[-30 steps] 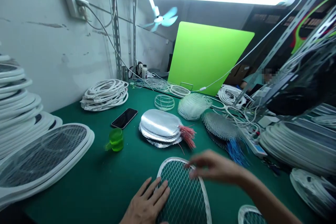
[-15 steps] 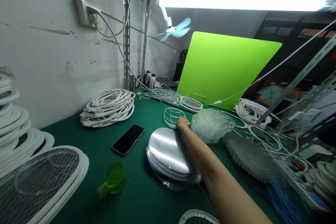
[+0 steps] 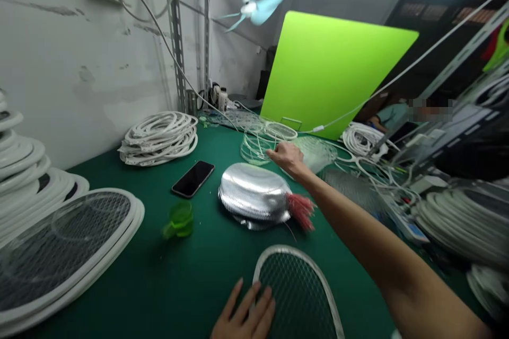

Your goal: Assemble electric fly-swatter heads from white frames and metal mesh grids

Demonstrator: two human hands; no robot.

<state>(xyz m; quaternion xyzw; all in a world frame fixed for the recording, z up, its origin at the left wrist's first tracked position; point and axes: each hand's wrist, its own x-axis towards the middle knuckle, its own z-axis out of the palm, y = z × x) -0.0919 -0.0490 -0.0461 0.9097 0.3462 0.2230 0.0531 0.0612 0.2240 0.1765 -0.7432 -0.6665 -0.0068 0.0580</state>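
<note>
The person's left hand [image 3: 242, 315] lies with its fingers [image 3: 258, 299] spread apart on the white-framed mesh panel [image 3: 298, 291], apparently pinning it flat against the green table [image 3: 214, 270]. The right arm [image 3: 369, 228] extends past the foil-covered stack [image 3: 254, 190] and its red wire bundle [image 3: 301, 211], which puts the right hand [image 3: 288, 159] at the clear wire-grid discs [image 3: 254, 149]. Its fingers sit close together just beside them; whether they grip anything cannot be told.
</note>
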